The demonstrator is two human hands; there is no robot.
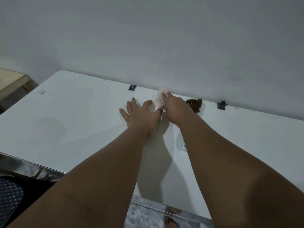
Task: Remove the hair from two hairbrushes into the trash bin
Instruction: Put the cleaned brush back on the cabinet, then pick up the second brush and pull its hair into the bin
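A pale pink hairbrush point(159, 98) lies at the back of the white table point(65, 112), close to the wall. My left hand point(139, 116) holds its lower end between thumb and index finger, with the other fingers spread over the table. My right hand point(176, 109) reaches onto the brush head, fingertips on the bristles; whether they pinch anything is hidden. Just behind my right hand lies a second hairbrush point(195, 104), clogged with a clump of brown hair and partly hidden. No trash bin is in view.
Two black clips point(132, 87) point(221, 105) sit on the table's back edge against the wall. A small clear object point(181, 144) lies under my right forearm. A wooden piece of furniture point(11, 83) stands at left, a dark mesh seat point(9, 195) at bottom left.
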